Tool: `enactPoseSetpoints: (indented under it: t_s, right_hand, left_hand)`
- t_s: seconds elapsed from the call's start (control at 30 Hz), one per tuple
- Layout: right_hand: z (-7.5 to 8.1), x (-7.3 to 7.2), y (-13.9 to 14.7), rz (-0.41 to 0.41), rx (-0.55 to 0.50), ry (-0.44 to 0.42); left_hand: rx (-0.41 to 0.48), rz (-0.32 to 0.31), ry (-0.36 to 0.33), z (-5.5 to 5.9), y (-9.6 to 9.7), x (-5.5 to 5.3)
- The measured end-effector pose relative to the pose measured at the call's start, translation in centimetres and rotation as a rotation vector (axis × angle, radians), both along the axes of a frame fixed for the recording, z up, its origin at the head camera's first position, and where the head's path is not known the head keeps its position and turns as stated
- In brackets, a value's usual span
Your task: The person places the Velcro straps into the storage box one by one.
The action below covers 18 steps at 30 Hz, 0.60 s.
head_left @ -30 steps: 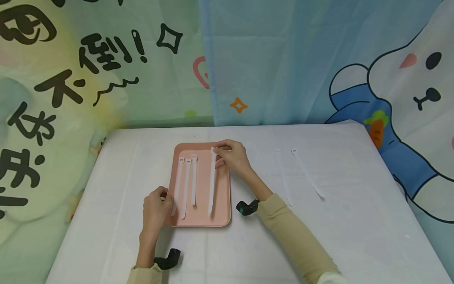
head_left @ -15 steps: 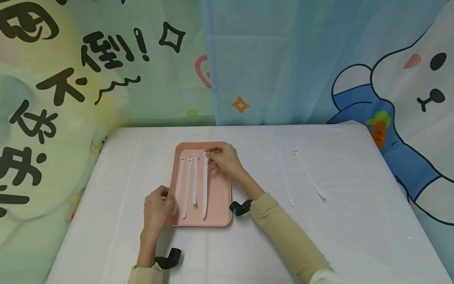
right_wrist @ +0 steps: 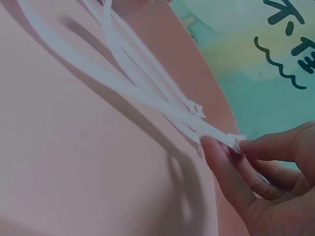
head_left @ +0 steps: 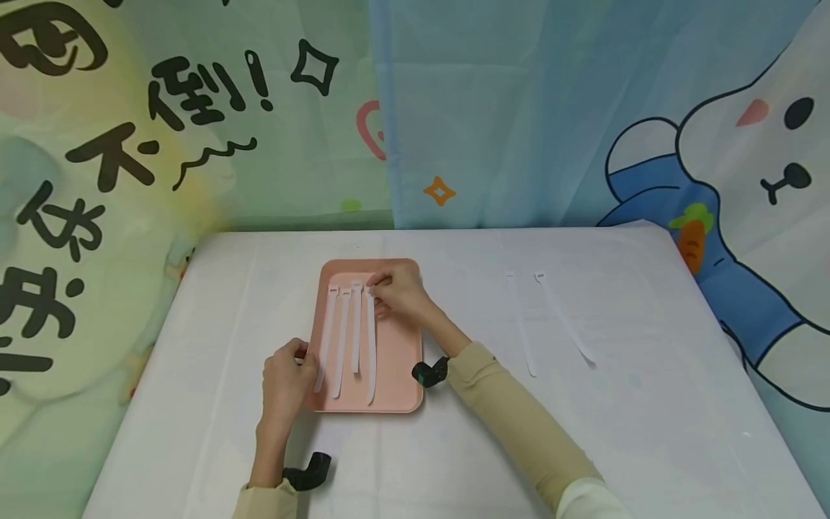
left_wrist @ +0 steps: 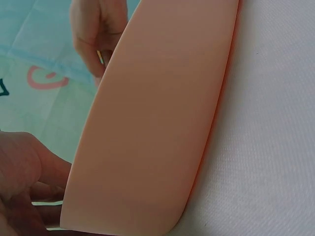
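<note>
A pink tray (head_left: 398, 382) lies on the white-covered table. At its left rim my left hand (head_left: 285, 378) holds the tray's edge; in the left wrist view its fingers (left_wrist: 49, 167) curl at the tray wall. My right hand (head_left: 400, 292), over the tray's far part, pinches the slotted head of a white cable strap (head_left: 372, 353) between thumb and fingertips. In the right wrist view that strap (right_wrist: 123, 93) slants above the tray floor and casts a shadow. Several more white cable straps (head_left: 341, 346) lie side by side to its left in the tray.
On the table right of the tray lie two more white straps, a faint one (head_left: 521, 328) and a slanted one (head_left: 564, 321). A printed cloth backdrop (head_left: 493, 130) hangs behind the table's far edge. Both wrists wear black camera mounts.
My right hand has moved left across the tray with the strap, bringing it close beside the row of other straps. The left hand has stayed at the tray's rim.
</note>
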State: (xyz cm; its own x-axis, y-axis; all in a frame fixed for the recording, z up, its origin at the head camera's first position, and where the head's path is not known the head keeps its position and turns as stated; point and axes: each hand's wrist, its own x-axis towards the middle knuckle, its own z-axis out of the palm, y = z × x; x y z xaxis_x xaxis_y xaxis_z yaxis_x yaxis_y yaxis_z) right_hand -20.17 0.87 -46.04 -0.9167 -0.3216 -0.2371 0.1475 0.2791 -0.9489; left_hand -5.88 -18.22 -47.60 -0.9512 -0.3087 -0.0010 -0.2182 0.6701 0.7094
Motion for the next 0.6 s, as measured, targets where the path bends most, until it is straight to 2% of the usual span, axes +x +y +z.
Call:
enactPoseSetpoints:
  t_s: [0.27,0.6]
  right_hand:
    - [-0.04,-0.54,-0.28,0.058,0.088,0.002]
    - [-0.35,-0.94,-0.34,0.128,0.263,0.112]
  left_hand:
    - [-0.004,0.009,-0.003,-0.1,-0.02,-0.08]
    - [-0.009,0.01,-0.004,-0.28,-0.02,-0.12]
